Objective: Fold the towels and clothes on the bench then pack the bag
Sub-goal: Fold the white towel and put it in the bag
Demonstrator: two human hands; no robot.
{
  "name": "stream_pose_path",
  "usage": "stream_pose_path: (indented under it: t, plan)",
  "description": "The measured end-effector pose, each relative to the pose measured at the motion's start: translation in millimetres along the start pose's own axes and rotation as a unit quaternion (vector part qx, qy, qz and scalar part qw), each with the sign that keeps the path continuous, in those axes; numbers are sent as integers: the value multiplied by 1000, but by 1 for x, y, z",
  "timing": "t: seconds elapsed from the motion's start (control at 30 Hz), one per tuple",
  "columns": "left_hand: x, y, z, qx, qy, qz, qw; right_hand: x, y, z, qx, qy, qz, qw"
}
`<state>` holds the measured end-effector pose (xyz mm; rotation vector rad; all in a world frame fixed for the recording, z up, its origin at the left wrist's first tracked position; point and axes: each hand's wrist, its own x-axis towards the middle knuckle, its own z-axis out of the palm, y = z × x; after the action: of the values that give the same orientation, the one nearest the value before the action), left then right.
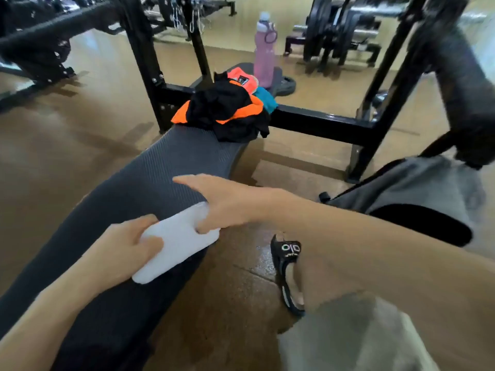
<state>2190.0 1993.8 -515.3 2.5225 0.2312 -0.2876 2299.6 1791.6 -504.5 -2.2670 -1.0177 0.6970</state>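
Nearby, grey bag (417,188), contents unseen.

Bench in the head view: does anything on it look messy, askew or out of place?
Yes. The clothes lie in an unfolded heap at the far end of the bench, black and orange pieces tangled, one edge hanging off the side. Both hands, left hand and right hand, hold a folded white towel near the bench's edge.
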Motion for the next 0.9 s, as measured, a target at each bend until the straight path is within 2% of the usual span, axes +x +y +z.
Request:
stream_pose_path:
  t: [0.07, 0.2, 0.33, 0.43, 0.57, 0.67, 0.73, 0.77, 0.9]
  plan:
    - [-4, 42, -9, 42, 26, 74, 996, -30, -16, -32, -67, -11, -12, 998]
    - [-3, 136, -18, 85, 36, 225, 970, -98, -22, -83, -136, 7, 51, 989]
    - [14, 209, 7, 114, -1, 317, 942, -168, 18, -90, -155, 126, 71, 977]
    - [27, 236, 54, 125, -53, 367, 920, -217, 60, -57, -91, 173, 134, 971]
    - [39, 250, 143, 188, -149, 371, 897, -256, 128, 6, -82, 159, 257, 950]
    - [47, 248, 198, 245, -201, 339, 886, -266, 181, 45, -190, 107, 340, 915]
    - [55, 245, 222, 245, -195, 333, 889, -263, 213, 61, -268, 96, 383, 879]
    - [60, 244, 232, 244, -179, 336, 892, -258, 226, 66, -299, 114, 398, 859]
    - [82, 247, 260, 243, -117, 326, 906, -231, 276, 75, -353, 82, 405, 840]
